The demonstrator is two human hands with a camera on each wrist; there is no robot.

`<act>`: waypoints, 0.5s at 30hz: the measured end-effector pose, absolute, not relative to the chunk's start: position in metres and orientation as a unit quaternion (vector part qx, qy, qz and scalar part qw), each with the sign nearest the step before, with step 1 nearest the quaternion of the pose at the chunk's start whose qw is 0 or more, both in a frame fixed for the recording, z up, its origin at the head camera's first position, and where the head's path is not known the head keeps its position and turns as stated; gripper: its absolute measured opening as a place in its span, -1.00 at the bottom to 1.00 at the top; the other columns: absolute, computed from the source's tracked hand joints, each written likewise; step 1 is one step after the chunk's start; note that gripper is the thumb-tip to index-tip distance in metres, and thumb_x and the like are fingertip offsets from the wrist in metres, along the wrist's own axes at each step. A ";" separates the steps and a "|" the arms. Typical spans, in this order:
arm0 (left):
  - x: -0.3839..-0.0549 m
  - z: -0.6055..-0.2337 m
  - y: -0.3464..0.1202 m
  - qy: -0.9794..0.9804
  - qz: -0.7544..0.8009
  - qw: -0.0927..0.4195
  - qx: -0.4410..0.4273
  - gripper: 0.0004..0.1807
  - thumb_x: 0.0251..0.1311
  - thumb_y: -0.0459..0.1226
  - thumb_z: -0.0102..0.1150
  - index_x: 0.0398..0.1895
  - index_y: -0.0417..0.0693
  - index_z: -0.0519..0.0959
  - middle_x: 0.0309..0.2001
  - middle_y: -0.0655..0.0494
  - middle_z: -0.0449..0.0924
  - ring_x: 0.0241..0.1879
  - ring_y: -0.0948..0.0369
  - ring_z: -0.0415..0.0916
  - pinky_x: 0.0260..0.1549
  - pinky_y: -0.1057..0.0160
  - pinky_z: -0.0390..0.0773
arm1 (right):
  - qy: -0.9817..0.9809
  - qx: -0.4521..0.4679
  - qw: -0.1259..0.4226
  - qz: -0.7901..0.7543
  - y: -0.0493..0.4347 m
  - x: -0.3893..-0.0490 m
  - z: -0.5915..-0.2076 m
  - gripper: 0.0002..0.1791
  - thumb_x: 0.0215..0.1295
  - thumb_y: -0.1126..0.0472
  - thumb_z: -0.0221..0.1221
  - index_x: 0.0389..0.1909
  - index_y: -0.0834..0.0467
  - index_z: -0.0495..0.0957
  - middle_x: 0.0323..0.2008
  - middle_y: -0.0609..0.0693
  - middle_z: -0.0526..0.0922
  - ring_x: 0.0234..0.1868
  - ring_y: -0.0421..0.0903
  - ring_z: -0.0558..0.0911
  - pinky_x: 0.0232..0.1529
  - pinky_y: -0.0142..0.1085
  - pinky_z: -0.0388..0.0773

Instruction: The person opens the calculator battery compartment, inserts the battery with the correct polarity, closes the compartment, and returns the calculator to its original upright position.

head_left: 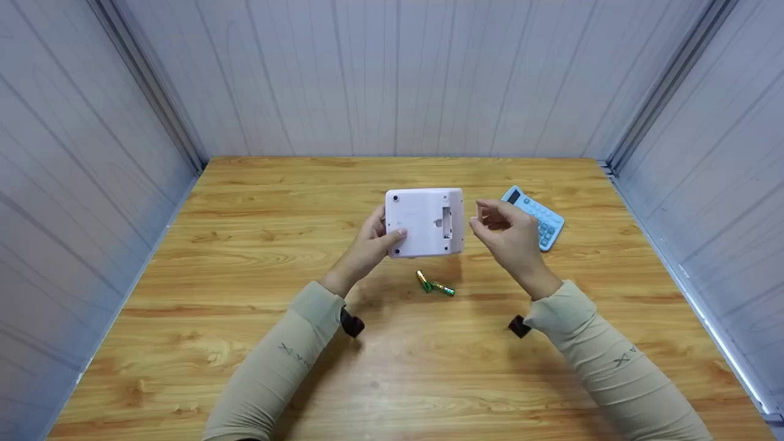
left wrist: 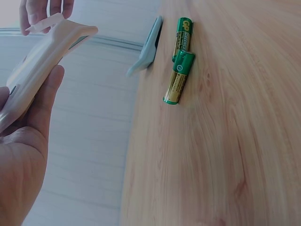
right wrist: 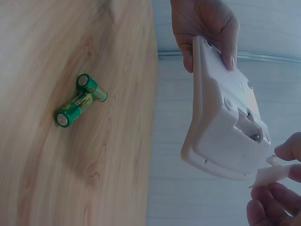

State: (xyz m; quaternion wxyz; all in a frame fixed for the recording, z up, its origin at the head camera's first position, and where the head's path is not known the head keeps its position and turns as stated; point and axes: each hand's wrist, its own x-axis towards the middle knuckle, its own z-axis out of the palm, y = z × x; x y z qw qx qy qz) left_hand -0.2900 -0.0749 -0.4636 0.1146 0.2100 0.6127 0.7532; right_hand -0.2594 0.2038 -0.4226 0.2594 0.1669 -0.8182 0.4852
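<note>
My left hand (head_left: 366, 244) grips a white calculator-like device (head_left: 419, 220) by its left side, thumb on the back face. That back is turned up toward me, with small dark feet and an uncovered battery compartment (head_left: 447, 223) near the right edge. In the right wrist view a metal contact (right wrist: 256, 137) shows inside the compartment. Just right of the device, my right hand (head_left: 509, 236) pinches a small white battery cover (right wrist: 270, 175) between thumb and fingers. Below the device, two green and gold batteries (head_left: 443, 288) lie on the table, touching each other.
A light blue calculator (head_left: 553, 228) lies on the wooden table (head_left: 245, 263), partly behind my right hand. Pale panel walls (head_left: 367, 73) enclose the table at the back and both sides.
</note>
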 end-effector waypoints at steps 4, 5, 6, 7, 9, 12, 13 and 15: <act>-0.290 -0.464 -0.077 0.614 0.752 0.114 0.210 -0.31 0.58 -0.49 -0.03 0.69 -0.25 0.07 0.39 -0.44 0.50 0.28 -0.10 0.66 0.15 -0.09 0.78 | -0.823 0.160 0.262 0.477 0.211 -0.262 -0.425 -0.68 0.30 0.45 0.43 0.07 0.34 0.77 -0.23 0.23 0.82 -0.30 -0.25 0.70 -0.21 -0.60 0.65; -0.290 -0.464 -0.078 0.615 0.752 0.114 0.209 -0.31 0.58 -0.49 -0.02 0.69 -0.26 0.07 0.39 -0.44 0.51 0.27 -0.09 0.66 0.15 -0.08 0.78 | -0.826 0.158 0.261 0.474 0.213 -0.262 -0.426 -0.68 0.31 0.44 0.43 0.07 0.35 0.77 -0.24 0.23 0.82 -0.30 -0.26 0.70 -0.21 -0.60 0.64; -0.290 -0.464 -0.079 0.616 0.751 0.113 0.207 -0.31 0.57 -0.49 -0.02 0.69 -0.26 0.07 0.38 -0.43 0.51 0.27 -0.08 0.66 0.15 -0.08 0.78 | -0.829 0.155 0.260 0.471 0.215 -0.262 -0.426 -0.68 0.30 0.44 0.44 0.08 0.34 0.77 -0.24 0.21 0.82 -0.30 -0.28 0.69 -0.21 -0.60 0.64; -0.290 -0.464 -0.079 0.617 0.752 0.113 0.205 -0.31 0.57 -0.49 -0.02 0.69 -0.25 0.08 0.38 -0.43 0.51 0.26 -0.07 0.67 0.15 -0.07 0.78 | -0.832 0.153 0.258 0.468 0.217 -0.263 -0.427 -0.67 0.31 0.43 0.44 0.09 0.34 0.77 -0.24 0.20 0.82 -0.30 -0.29 0.68 -0.21 -0.61 0.64; -0.290 -0.464 -0.081 0.617 0.752 0.112 0.203 -0.32 0.57 -0.49 -0.02 0.68 -0.25 0.09 0.37 -0.42 0.51 0.26 -0.06 0.67 0.16 -0.07 0.78 | -0.837 0.147 0.251 0.465 0.221 -0.264 -0.429 -0.66 0.32 0.41 0.44 0.10 0.32 0.77 -0.24 0.19 0.82 -0.29 -0.29 0.68 -0.21 -0.61 0.63; -0.291 -0.464 -0.082 0.618 0.751 0.113 0.203 -0.32 0.57 -0.49 -0.02 0.68 -0.25 0.09 0.39 -0.42 0.51 0.28 -0.08 0.66 0.17 -0.09 0.77 | -0.844 0.135 0.243 0.459 0.227 -0.265 -0.433 -0.66 0.33 0.40 0.43 0.12 0.30 0.77 -0.23 0.17 0.82 -0.29 -0.28 0.68 -0.22 -0.62 0.62; -0.291 -0.464 -0.083 0.618 0.751 0.113 0.203 -0.32 0.58 -0.49 -0.02 0.68 -0.24 0.09 0.39 -0.42 0.51 0.28 -0.08 0.66 0.17 -0.09 0.77 | -0.845 0.132 0.242 0.458 0.228 -0.265 -0.434 -0.66 0.33 0.39 0.43 0.12 0.30 0.77 -0.22 0.17 0.82 -0.29 -0.26 0.68 -0.22 -0.62 0.62; -0.291 -0.463 -0.083 0.618 0.751 0.114 0.203 -0.32 0.58 -0.49 -0.02 0.68 -0.24 0.09 0.40 -0.41 0.51 0.30 -0.10 0.65 0.18 -0.10 0.76 | -0.848 0.128 0.239 0.456 0.232 -0.266 -0.437 -0.66 0.33 0.40 0.42 0.11 0.31 0.77 -0.22 0.18 0.82 -0.29 -0.23 0.69 -0.23 -0.63 0.61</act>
